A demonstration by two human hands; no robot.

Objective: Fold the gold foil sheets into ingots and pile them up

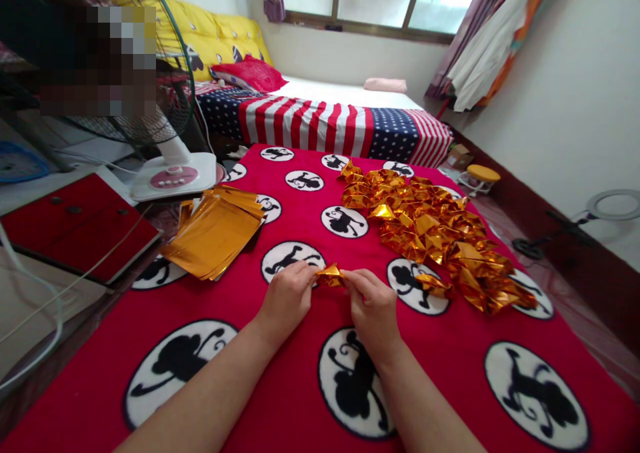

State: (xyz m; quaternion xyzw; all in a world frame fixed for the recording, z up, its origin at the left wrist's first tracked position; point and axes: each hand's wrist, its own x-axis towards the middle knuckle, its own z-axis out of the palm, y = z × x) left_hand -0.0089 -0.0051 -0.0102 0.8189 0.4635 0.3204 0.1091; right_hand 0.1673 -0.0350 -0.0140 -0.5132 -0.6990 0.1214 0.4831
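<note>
Between my hands is a small folded piece of gold foil paper (331, 276), pinched at both ends over the red cloth. My left hand (291, 293) grips its left end with fingers closed. On the other side, my right hand (371, 300) pinches the right end between thumb and fingers. A stack of flat gold foil sheets (217, 233) lies to the left, its edges uneven. To the right spreads a heap of folded gold foil pieces (425, 223), with one folded piece (433, 284) lying nearest my right hand.
The red cloth (280, 400) with monkey circles covers the surface before me. At the left stand a fan (173, 166) and a red-topped cabinet (75, 220). Behind is a bed (320, 123); a yellow stool (483, 173) and a ring-light stand (565, 223) are at the right.
</note>
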